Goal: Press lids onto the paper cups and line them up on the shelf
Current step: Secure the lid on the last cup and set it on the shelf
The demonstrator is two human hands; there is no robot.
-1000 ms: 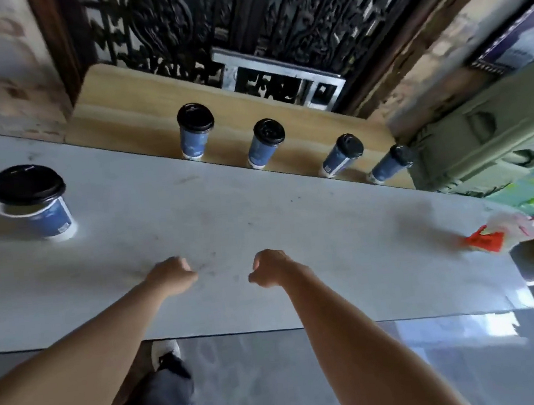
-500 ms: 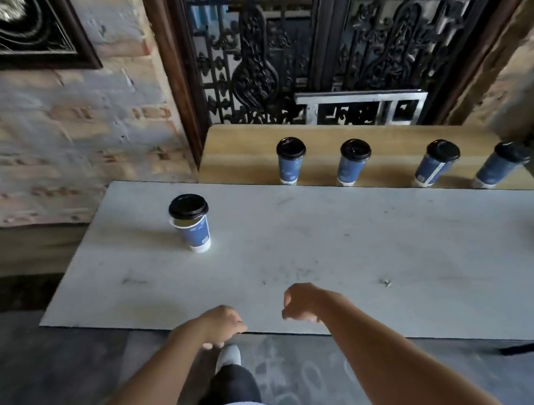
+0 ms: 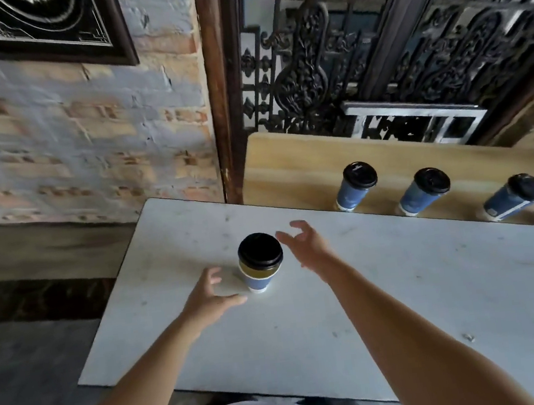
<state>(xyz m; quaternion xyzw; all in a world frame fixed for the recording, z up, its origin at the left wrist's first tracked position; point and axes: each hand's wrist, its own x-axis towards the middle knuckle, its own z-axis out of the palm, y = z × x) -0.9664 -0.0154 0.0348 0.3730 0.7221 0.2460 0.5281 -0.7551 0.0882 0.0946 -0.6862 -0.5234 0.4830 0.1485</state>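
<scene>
The last paper cup (image 3: 261,269), black lid (image 3: 260,250) already on, stands on the white table (image 3: 401,287); four lidded cups (image 3: 355,185) already line the wooden shelf (image 3: 288,163) beyond. Left hand (image 3: 211,297) and right hand (image 3: 303,243) flank it, fingers spread, not touching. Judging by this, only shelving it remains; nothing blocks the way

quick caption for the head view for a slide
Both open hands, left hand and right hand, flank a lidded paper cup on the white table; more lidded cups line the wooden shelf.
</scene>
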